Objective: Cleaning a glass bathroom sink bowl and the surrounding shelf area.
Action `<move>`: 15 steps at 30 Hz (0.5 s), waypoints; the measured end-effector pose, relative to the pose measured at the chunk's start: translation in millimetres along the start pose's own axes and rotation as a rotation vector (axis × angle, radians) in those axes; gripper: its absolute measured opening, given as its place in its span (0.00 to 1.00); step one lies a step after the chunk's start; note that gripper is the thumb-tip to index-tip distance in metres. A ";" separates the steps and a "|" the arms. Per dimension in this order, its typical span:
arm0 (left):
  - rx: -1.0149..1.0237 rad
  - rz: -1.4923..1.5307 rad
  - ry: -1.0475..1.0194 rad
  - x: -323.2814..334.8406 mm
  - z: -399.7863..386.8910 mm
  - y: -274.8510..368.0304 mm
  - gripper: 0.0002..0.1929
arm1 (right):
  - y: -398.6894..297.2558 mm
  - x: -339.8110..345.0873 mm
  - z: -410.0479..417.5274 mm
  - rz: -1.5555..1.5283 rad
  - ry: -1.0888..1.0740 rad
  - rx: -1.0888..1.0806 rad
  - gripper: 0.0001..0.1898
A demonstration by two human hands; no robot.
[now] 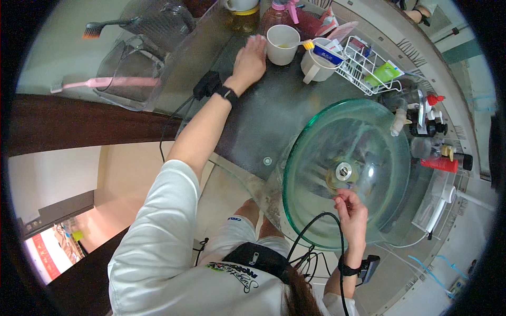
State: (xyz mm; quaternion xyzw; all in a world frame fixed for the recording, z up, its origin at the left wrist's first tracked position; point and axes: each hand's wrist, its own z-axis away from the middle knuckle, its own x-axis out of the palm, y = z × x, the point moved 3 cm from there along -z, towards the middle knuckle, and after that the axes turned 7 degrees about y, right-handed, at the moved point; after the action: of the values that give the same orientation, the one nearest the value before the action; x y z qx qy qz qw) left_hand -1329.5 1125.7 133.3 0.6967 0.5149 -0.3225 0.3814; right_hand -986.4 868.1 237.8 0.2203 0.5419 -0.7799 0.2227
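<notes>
My left hand (250,59) is stretched over the dark counter (253,118), right beside a white cup (281,47). Its fingertips are blurred, and whether they grip the cup is hidden. A toothbrush with yellow bristles (307,44) lies across the rims of this cup and a white mug (319,63). Over the green-tinted glass basin (292,158) is my right hand (351,213), thumb and fingers drawn together just below the metal drain (343,171). Anything pinched there is too small or clear to make out.
A white wire rack (361,75) with tubes stands behind the mug. Several bottles and a red can (438,164) line the basin's right side. At left are a clear plastic holder (130,75) and a pink toothbrush (110,82). A black cable (340,237) crosses my right forearm.
</notes>
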 end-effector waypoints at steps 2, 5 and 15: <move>0.171 -0.051 -0.010 -18.6 24.6 15.2 0.23 | -0.1 2.4 0.0 0.007 -0.016 -0.007 0.08; 0.222 0.177 -0.173 -68.0 81.2 54.1 0.22 | 8.7 1.6 1.8 -0.018 -0.010 0.012 0.08; -0.133 -0.191 0.048 -37.3 42.1 -28.0 0.21 | -4.3 4.7 3.1 0.044 -0.030 -0.088 0.09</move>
State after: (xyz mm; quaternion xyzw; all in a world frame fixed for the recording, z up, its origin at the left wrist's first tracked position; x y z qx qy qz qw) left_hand -1368.6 1076.7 138.1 0.6250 0.6084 -0.3055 0.3819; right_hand -993.0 866.0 239.3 0.2106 0.5673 -0.7534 0.2574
